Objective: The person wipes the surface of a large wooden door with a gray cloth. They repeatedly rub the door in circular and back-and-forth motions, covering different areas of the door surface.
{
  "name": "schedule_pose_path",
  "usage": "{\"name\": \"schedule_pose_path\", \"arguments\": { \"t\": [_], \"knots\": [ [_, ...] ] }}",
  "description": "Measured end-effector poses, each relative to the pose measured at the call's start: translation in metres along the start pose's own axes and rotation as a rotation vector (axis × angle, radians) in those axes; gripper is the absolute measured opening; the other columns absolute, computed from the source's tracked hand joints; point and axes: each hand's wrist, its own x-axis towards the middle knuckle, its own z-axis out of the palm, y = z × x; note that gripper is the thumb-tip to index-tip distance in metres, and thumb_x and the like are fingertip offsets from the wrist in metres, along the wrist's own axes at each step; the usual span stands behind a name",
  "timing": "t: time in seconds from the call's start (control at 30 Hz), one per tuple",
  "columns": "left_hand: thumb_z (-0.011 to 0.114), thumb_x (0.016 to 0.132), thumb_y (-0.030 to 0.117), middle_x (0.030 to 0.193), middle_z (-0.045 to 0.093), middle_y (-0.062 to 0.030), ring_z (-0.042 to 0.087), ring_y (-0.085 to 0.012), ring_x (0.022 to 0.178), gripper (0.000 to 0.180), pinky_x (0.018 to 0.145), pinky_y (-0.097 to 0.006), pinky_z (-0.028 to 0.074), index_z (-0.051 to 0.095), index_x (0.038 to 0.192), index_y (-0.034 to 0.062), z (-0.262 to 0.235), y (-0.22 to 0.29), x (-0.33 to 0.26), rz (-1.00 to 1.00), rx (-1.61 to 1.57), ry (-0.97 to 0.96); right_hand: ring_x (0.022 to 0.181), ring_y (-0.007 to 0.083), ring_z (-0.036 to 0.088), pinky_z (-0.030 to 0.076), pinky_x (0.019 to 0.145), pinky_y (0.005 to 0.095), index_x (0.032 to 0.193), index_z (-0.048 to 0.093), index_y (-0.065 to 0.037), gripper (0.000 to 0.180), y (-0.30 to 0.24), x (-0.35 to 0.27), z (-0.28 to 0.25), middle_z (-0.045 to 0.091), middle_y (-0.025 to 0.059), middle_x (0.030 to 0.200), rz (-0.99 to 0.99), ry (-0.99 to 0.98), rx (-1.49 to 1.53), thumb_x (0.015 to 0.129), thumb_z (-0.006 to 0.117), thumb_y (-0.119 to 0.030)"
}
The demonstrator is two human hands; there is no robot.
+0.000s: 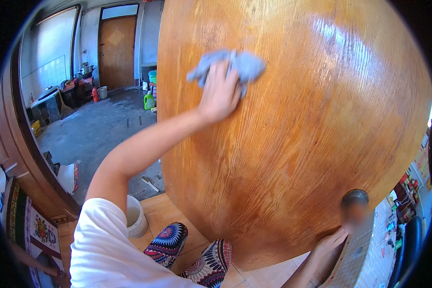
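A broad wooden door [278,153] with glossy orange-brown grain fills the middle and right of the view. Against its upper left part, my left hand [221,91] presses a crumpled grey-blue cloth [248,67]; hand and cloth are slightly blurred. The cloth bunches out past my fingers on both sides. Low on the right, my right hand [330,242] grips the door's edge below a round dark knob [355,198]. The underside of the knob is blurred, and part of that hand's grip is hidden.
A whitish bucket [137,218] stands on the tiles beside my left arm. Through the doorway lie a grey floor [101,134], a brush [150,183], a green bottle [149,101] and a far wooden door [117,53]. A patterned table surface [379,240] is at the right.
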Motion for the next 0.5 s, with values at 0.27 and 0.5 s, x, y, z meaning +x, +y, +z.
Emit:
{"name": "schedule_pose_path", "arguments": {
  "t": [0.27, 0.5],
  "knots": [
    [0.072, 0.085, 0.004, 0.135, 0.051, -0.0225, 0.049, -0.0436, 0.126, 0.04, 0.107, -0.051, 0.04, 0.061, 0.123, 0.0065, -0.013, -0.006, 0.021, 0.039, -0.108, -0.019, 0.151, 0.0325, 0.031, 0.02, 0.126, 0.0404, 0.154, 0.035, 0.01, 0.061, -0.025, -0.007, -0.005, 0.036, 0.0244, 0.161, 0.004, -0.008, -0.067, 0.113, 0.036, -0.036],
    [0.061, 0.095, 0.015, 0.112, 0.06, -0.0248, 0.057, -0.0435, 0.107, 0.022, 0.093, -0.052, 0.046, 0.06, 0.114, 0.0039, -0.008, -0.031, 0.19, -0.072, -0.006, 0.362, 0.152, 0.0315, 0.031, 0.019, 0.125, 0.0401, 0.154, 0.034, 0.01, 0.063, -0.037, -0.007, -0.007, 0.036, 0.0235, 0.162, -0.086, -0.081, -0.05, 0.113, 0.036, -0.038]
  ]
}}
